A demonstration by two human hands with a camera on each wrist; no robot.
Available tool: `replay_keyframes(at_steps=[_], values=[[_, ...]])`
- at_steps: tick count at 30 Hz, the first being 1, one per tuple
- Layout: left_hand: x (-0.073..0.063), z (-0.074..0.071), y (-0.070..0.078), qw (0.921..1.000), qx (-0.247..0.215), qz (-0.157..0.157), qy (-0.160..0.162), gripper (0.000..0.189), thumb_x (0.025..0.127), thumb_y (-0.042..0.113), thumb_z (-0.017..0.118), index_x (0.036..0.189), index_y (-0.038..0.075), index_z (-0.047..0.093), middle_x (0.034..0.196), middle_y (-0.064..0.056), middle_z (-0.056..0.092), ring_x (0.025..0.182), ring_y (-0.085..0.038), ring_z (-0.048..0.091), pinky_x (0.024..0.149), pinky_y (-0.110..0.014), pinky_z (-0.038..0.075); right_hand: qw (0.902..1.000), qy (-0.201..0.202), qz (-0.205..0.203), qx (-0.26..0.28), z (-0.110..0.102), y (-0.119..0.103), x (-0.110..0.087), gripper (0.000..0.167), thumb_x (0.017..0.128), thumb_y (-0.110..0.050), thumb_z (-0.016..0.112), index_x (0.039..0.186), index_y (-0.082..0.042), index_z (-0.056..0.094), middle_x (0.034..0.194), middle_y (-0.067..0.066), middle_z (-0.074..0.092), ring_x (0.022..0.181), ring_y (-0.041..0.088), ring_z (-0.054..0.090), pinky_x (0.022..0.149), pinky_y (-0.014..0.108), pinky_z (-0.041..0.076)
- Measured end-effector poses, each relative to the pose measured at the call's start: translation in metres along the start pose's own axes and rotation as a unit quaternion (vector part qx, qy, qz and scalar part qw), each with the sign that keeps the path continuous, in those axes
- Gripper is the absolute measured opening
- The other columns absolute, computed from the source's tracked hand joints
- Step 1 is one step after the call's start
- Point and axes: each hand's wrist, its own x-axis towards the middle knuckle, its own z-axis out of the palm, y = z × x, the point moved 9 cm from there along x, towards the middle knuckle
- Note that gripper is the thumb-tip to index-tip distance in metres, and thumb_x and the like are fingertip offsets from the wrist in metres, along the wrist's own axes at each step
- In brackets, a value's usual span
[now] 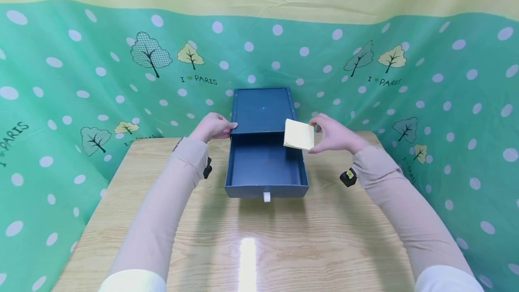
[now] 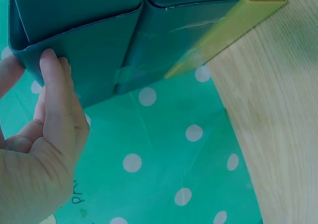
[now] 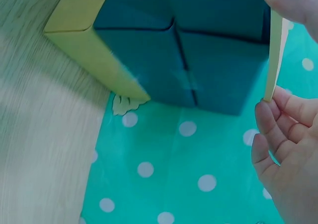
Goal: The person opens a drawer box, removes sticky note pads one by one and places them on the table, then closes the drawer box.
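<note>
A dark blue drawer box [image 1: 263, 109] stands towards the back of the table, its top drawer [image 1: 265, 166] pulled out towards me. A white pull tab [image 1: 266, 197] hangs at the drawer front. My left hand [image 1: 212, 127] grips the box's front left edge; in the left wrist view its fingers [image 2: 52, 80] lie against the blue side wall. Between thumb and fingers, my right hand [image 1: 334, 133] pinches a pale yellow sticky note pad [image 1: 299, 135], tilted over the drawer's back right part. The right wrist view shows the pad [image 3: 276, 50] edge-on.
Nearest the wooden table [image 1: 324, 238], the box has a yellow section [image 3: 74, 40]. Green dotted cloth [image 1: 251, 53] surrounds the table at the back and sides. Small black devices [image 1: 348, 177] sit by both wrists.
</note>
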Motion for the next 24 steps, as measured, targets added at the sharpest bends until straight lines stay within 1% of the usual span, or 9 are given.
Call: replay_keyframes(at_steps=[5, 9, 14, 18, 21, 24], values=[[0.000, 0.000, -0.001, 1.0000, -0.002, -0.001, 0.001, 0.040, 0.090, 0.020, 0.066, 0.120, -0.004, 0.052, 0.114, -0.011, 0.056, 0.107, -0.023, 0.058, 0.091, -0.029, 0.055, 0.9999, 0.007, 0.003, 0.008, -0.002, 0.012, -0.004, 0.075, 0.062, -0.020, 0.086, 0.122, 0.004, 0.048, 0.114, 0.015, 0.048, 0.100, 0.029, 0.049, 0.083, 0.039, 0.049], [0.000, -0.001, 0.000, 1.0000, -0.004, 0.004, 0.001, 0.037, 0.090, 0.020, 0.065, 0.116, -0.003, 0.053, 0.109, -0.010, 0.056, 0.101, -0.020, 0.059, 0.093, -0.031, 0.054, 0.9998, 0.012, 0.011, 0.012, -0.004, 0.023, -0.008, 0.073, 0.064, -0.019, 0.085, 0.121, 0.004, 0.047, 0.113, 0.016, 0.048, 0.099, 0.030, 0.049, 0.082, 0.040, 0.049], [0.000, -0.002, 0.000, 0.9999, 0.011, 0.011, 0.007, 0.028, 0.090, 0.022, 0.065, 0.105, 0.000, 0.055, 0.105, -0.008, 0.056, 0.093, -0.017, 0.060, 0.094, -0.032, 0.054, 0.9975, 0.011, 0.050, 0.048, -0.005, 0.050, -0.015, 0.072, 0.069, -0.018, 0.082, 0.125, 0.005, 0.045, 0.116, 0.020, 0.048, 0.104, 0.033, 0.048, 0.085, 0.043, 0.047], [-0.002, -0.002, 0.001, 0.9999, 0.010, 0.008, 0.005, 0.026, 0.090, 0.022, 0.066, 0.102, 0.002, 0.055, 0.105, -0.008, 0.056, 0.094, -0.018, 0.060, 0.093, -0.032, 0.054, 0.9934, 0.000, 0.087, 0.075, 0.003, 0.076, -0.023, 0.075, 0.072, -0.019, 0.081, 0.129, 0.007, 0.041, 0.120, 0.022, 0.047, 0.107, 0.034, 0.047, 0.087, 0.043, 0.046], [-0.002, -0.001, 0.001, 0.9999, 0.008, 0.008, 0.004, 0.026, 0.090, 0.021, 0.066, 0.102, 0.001, 0.055, 0.105, -0.009, 0.056, 0.096, -0.019, 0.059, 0.093, -0.031, 0.054, 0.9915, -0.004, 0.097, 0.086, 0.011, 0.091, -0.027, 0.076, 0.072, -0.021, 0.081, 0.130, 0.009, 0.040, 0.120, 0.023, 0.048, 0.107, 0.035, 0.047, 0.087, 0.042, 0.046], [-0.001, -0.001, 0.001, 0.9999, 0.010, 0.011, 0.005, 0.026, 0.090, 0.021, 0.066, 0.101, 0.001, 0.055, 0.104, -0.009, 0.056, 0.094, -0.018, 0.059, 0.095, -0.032, 0.053, 0.9910, -0.004, 0.103, 0.086, 0.018, 0.101, -0.030, 0.076, 0.071, -0.023, 0.081, 0.129, 0.009, 0.042, 0.118, 0.023, 0.049, 0.106, 0.036, 0.048, 0.085, 0.041, 0.047]])
